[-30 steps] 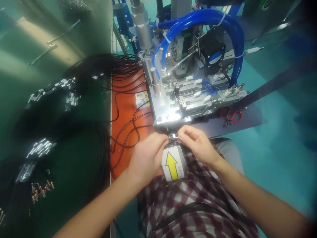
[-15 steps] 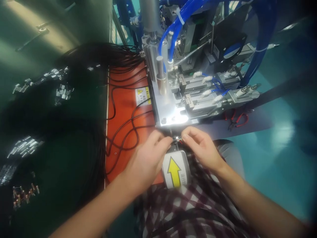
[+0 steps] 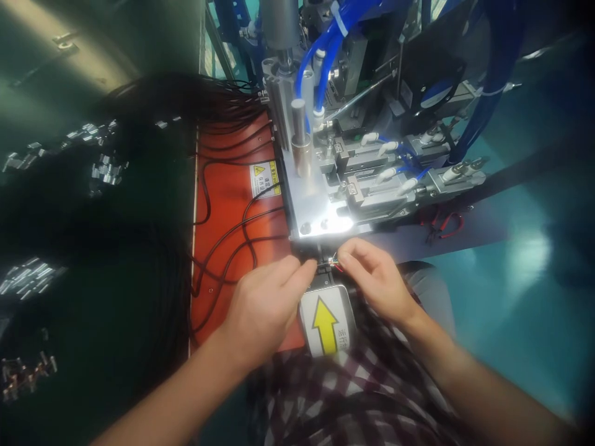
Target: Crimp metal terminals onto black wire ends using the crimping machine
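Observation:
My left hand [image 3: 264, 303] and my right hand [image 3: 374, 279] meet just below the front edge of a metal machine [image 3: 334, 186]. Both pinch the end of a thin black cable [image 3: 326, 262], where small coloured wire tips show between the fingertips. The fingers of each hand are closed in a pinch. Just under the hands sits a white label with a yellow arrow [image 3: 328, 322] pointing toward the machine.
An orange mat [image 3: 232, 204] with loose black cables lies left of the machine. A large heap of black cables with metal ends [image 3: 93, 173] fills the left. Red-handled pliers [image 3: 444, 223] lie at the right. Blue hoses [image 3: 325, 43] arch over the machine.
The view has shifted a little down and left. Both hands stay pinched on the cable end at the machine's front edge, the left fingers stretched slightly further out.

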Action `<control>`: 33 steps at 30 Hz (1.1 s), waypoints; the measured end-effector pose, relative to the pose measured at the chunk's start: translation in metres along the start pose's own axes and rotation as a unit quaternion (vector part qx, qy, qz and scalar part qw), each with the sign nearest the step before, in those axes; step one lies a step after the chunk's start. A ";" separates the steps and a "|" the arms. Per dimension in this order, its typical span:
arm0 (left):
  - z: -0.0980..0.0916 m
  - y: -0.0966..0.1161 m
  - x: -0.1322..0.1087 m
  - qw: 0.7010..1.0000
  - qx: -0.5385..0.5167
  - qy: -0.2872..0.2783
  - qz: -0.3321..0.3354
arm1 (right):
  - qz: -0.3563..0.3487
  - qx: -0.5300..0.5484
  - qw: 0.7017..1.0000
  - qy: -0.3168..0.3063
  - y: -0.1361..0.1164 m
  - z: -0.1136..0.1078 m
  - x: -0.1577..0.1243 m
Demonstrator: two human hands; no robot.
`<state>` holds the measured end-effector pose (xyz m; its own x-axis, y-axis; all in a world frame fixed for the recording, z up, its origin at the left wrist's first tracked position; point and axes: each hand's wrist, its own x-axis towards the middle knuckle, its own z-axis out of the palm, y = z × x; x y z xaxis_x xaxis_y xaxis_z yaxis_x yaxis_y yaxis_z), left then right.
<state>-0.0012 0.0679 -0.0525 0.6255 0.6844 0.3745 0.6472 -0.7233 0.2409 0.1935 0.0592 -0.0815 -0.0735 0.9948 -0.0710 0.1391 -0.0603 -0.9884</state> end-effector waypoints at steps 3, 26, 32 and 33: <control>0.001 -0.001 0.001 1.000 -0.002 -0.003 0.004 | -0.006 0.003 1.000 0.001 0.002 0.001 0.000; 0.004 0.005 -0.001 0.997 0.064 0.037 0.020 | -0.043 -0.032 0.998 0.035 0.011 0.008 -0.005; 0.004 0.009 -0.001 0.996 0.076 0.037 0.007 | -0.026 -0.061 0.997 0.039 0.005 0.009 -0.005; 0.004 0.009 0.000 0.996 0.076 0.035 0.005 | -0.020 -0.061 0.997 0.041 0.004 0.009 -0.005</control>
<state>0.0059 0.0615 -0.0541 0.6035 0.6657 0.4390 0.7034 -0.7037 0.1000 0.1852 0.0529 -0.0866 -0.0020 0.9999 -0.0151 0.2573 -0.0141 -0.9662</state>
